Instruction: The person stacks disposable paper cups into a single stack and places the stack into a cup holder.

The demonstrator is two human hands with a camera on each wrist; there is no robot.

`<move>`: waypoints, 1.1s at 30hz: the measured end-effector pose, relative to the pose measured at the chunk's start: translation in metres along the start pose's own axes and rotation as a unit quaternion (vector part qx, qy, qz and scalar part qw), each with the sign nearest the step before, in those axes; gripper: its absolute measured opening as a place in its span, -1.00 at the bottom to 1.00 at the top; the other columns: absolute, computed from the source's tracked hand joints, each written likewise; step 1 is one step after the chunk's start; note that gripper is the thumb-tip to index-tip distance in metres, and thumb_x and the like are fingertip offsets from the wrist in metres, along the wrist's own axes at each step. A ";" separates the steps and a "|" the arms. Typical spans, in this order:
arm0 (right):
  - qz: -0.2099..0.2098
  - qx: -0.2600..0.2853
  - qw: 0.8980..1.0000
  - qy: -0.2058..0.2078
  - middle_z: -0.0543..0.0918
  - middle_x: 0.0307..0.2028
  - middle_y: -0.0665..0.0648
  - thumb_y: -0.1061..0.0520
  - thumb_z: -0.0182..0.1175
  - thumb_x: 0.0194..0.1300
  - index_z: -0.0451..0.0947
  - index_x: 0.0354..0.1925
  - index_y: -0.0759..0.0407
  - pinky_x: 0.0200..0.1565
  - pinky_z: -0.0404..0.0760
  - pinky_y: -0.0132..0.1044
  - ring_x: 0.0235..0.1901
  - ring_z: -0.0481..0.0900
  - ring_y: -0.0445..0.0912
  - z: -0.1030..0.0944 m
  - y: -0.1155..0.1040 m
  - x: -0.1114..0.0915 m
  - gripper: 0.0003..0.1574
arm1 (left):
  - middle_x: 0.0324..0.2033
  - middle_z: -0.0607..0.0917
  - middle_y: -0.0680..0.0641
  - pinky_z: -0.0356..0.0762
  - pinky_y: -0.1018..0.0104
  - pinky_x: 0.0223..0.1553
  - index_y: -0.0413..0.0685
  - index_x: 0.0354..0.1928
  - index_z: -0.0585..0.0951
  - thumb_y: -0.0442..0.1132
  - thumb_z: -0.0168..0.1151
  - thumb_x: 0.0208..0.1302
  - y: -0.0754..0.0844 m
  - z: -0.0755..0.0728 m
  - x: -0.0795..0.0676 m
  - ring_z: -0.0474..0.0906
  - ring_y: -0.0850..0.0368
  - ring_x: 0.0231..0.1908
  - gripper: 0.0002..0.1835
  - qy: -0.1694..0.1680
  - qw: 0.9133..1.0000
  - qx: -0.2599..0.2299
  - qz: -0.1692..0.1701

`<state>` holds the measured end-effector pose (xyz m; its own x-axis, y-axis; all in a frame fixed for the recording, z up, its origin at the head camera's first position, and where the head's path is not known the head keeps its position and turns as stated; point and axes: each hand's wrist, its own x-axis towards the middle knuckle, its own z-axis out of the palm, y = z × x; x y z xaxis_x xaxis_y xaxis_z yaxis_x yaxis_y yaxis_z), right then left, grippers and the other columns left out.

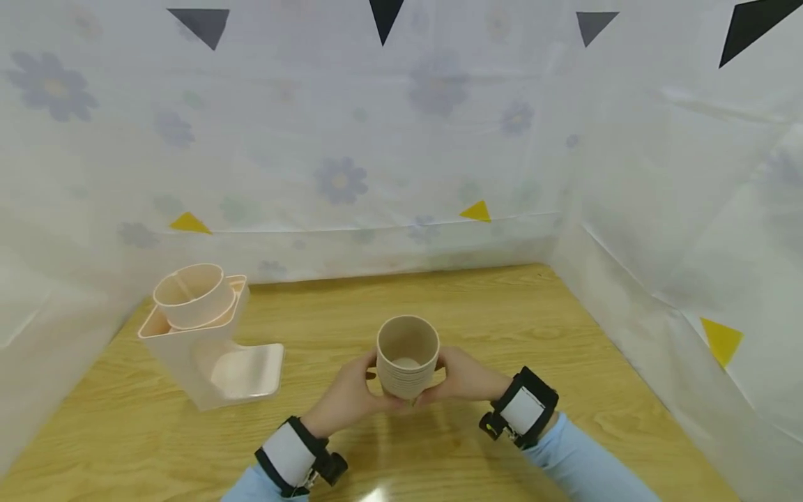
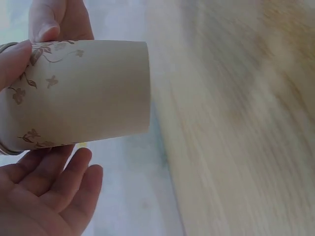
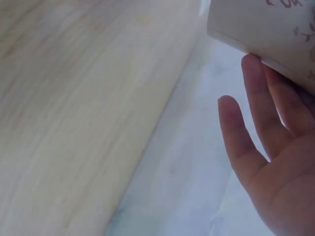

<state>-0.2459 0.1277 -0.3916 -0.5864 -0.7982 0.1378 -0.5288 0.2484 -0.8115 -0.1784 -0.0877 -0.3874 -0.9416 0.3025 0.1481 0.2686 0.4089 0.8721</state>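
Note:
A stack of beige paper cups (image 1: pixel 406 380) is between both hands at the middle of the head view, its open mouth tipped toward the camera. My left hand (image 1: pixel 351 392) holds the stack from the left, thumb on the near side and fingers round the far side. From the right, my right hand (image 1: pixel 467 376) grips it too, its thumb near the left one. In the left wrist view the outer cup (image 2: pixel 98 93) shows brown flower prints and hangs above the table. The right wrist view shows fingers (image 3: pixel 258 93) touching the cup's side, the little finger apart from it.
A pale pink cup holder (image 1: pixel 188 359) with a round tube (image 1: pixel 197 300) in its top and a flat ledge (image 1: pixel 263 369) stands on the wooden table (image 1: pixel 502 460) at left. Flower-printed sheets (image 1: pixel 339 139) hang behind and beside the table.

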 end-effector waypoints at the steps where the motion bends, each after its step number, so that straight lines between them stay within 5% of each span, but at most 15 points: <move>1: 0.002 0.005 1.000 -0.001 0.64 0.01 0.23 0.03 0.42 -0.05 0.45 0.12 0.23 -0.01 0.55 0.01 -0.07 0.58 -0.06 -0.001 -0.003 0.001 -0.24 | 0.12 0.58 -0.18 0.42 -0.22 0.08 -0.10 0.23 0.41 -0.06 0.47 -0.14 0.002 -0.001 -0.001 0.46 -0.08 0.10 -0.20 0.006 1.000 0.000 0.002; 16: -0.026 -0.028 0.999 0.023 0.60 0.07 0.24 0.00 0.29 0.13 0.44 0.16 0.22 0.03 0.54 0.01 0.03 0.52 0.02 -0.002 -0.033 0.020 -0.34 | -0.02 0.66 -0.18 0.58 -0.03 -0.01 -0.17 0.14 0.46 -0.07 0.47 -0.13 0.028 -0.034 -0.010 0.58 -0.02 -0.05 -0.27 0.077 0.997 0.021 -0.015; 27: -0.037 -0.032 0.998 0.025 0.64 0.00 0.24 0.04 0.28 0.14 0.48 0.12 0.25 0.00 0.57 -0.01 -0.04 0.55 0.01 -0.001 -0.032 0.025 -0.41 | -0.04 0.66 -0.19 0.58 -0.02 -0.01 -0.19 0.14 0.46 -0.12 0.48 -0.14 0.034 -0.037 -0.012 0.57 -0.01 -0.05 -0.28 0.096 0.995 0.013 -0.028; 33: -0.026 -0.026 0.999 0.022 0.62 0.04 0.29 0.04 0.23 0.19 0.36 0.24 0.32 0.00 0.56 0.03 -0.05 0.55 0.02 -0.002 -0.031 0.019 -0.29 | 0.01 0.63 -0.24 0.54 -0.07 0.03 -0.20 0.17 0.43 -0.12 0.45 -0.09 0.049 -0.066 -0.016 0.55 -0.08 0.00 -0.27 0.149 0.988 0.030 -0.038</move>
<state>-0.2420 0.1059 -0.3622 -0.5829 -0.7864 0.2044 -0.5902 0.2369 -0.7717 -0.1635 -0.1296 -0.3164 -0.9751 0.0067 0.2218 0.1985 0.4733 0.8582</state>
